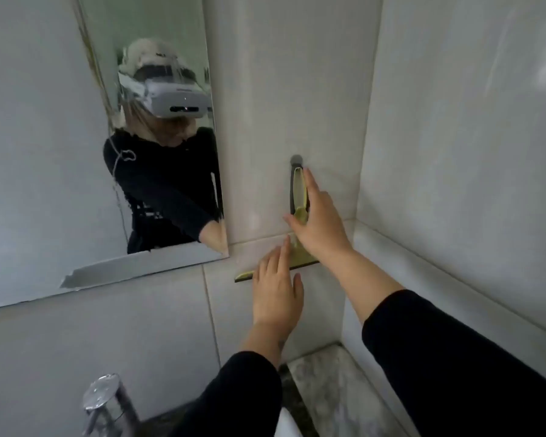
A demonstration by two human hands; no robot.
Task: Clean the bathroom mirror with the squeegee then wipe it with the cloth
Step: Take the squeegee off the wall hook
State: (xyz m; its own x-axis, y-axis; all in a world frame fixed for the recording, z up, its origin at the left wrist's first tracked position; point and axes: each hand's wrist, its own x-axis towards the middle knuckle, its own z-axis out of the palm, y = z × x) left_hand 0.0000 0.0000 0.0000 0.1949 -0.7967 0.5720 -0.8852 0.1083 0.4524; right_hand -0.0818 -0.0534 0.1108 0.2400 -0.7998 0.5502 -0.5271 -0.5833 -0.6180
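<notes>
Squeegee [299,197]: pale green plastic, hanging on glossy tile.
Right hand [317,222]: I'm curling it loosely around the handle.
Left hand [276,290]: fingers spread flat, hovering.

Pale glossy wall tiles [297,89] are covering the corner, grey grout lines showing between them. A tiled ledge [423,263] is running along the side wall, right of the right hand [319,222]. Below the hands, a marbled tabletop [338,392] is lying, a chrome tap [103,395] standing down-left. Soft light is glinting off the tiles.
</notes>
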